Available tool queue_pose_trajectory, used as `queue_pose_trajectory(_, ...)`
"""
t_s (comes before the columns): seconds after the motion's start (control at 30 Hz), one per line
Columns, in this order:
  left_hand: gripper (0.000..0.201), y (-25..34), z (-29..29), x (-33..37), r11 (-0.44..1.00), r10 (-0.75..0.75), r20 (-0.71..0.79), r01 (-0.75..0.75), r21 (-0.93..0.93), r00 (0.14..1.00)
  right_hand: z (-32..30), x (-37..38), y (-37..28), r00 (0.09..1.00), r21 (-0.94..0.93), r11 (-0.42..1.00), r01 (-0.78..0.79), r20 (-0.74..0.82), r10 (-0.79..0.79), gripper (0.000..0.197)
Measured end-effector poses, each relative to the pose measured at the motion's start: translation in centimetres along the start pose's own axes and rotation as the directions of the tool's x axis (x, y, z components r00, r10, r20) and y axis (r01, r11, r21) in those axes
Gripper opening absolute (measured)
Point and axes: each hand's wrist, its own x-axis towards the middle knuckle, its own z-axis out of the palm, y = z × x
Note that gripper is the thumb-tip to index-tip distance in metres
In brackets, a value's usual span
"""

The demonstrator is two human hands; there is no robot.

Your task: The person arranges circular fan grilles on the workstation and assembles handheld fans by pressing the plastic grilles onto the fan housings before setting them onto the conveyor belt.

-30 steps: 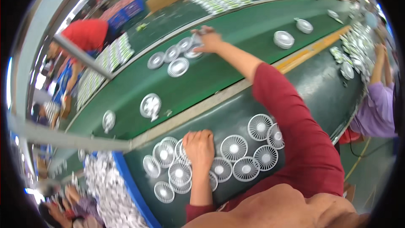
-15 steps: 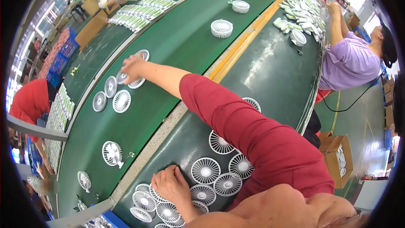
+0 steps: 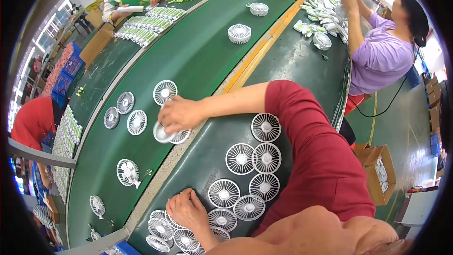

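Observation:
My right hand [image 3: 177,114] reaches over the green conveyor belt, fingers bent down on a blurred white fan grille [image 3: 161,133]. Another fan grille [image 3: 181,136] lies partly under that hand at the belt's near edge. Around it on the belt are more round grilles, one just beyond [image 3: 165,92] and one to the left [image 3: 137,122]. On the dark near worktop, my left hand [image 3: 189,211] rests with fingers loosely extended over a pile of white fan grilles [image 3: 160,229]. Several more grilles [image 3: 224,193] lie flat between that hand and my right arm.
A white fan [image 3: 127,172] with a loose wire lies lower on the green belt [image 3: 188,61]. Round fan heads [image 3: 239,33] sit farther up. A yellow strip [image 3: 245,72] edges the worktop. A person in purple [image 3: 382,49] works at right, near an open carton [image 3: 377,172].
My right hand has come back toward me across the belt, bringing grilles toward the near edge. My left hand stays on the pile. The view has shifted slightly.

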Motion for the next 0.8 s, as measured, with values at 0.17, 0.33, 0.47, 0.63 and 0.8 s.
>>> queue_pose_trajectory(0.17,0.006,0.1,-0.2,0.2,1.0,-0.004,0.014,0.004,-0.001,1.0,-2.7,-1.9,-3.9,0.996,0.251,0.967,0.05,0.053,-0.065,0.032)
queue_pose_trajectory(0.33,0.006,0.2,-0.5,0.4,1.0,-0.022,0.044,0.021,0.009,0.999,-4.7,1.7,0.3,0.944,0.123,0.98,0.159,-0.31,-0.114,0.042)
queue_pose_trajectory(0.47,0.006,0.6,-0.2,0.6,0.999,0.03,-0.003,-0.03,-0.012,1.0,-2.7,3.3,8.4,0.885,-0.142,0.926,-0.351,-0.371,0.279,0.061)
queue_pose_trajectory(0.63,0.005,0.4,-0.4,0.5,1.0,0.024,0.003,-0.024,-0.019,1.0,0.2,2.6,8.1,0.879,-0.206,0.855,-0.476,-0.148,0.453,0.063)
queue_pose_trajectory(0.8,0.004,0.2,-0.4,0.6,0.999,0.029,-0.003,-0.029,-0.018,1.0,1.4,0.6,5.4,0.991,-0.042,0.998,-0.055,-0.125,0.05,0.039)
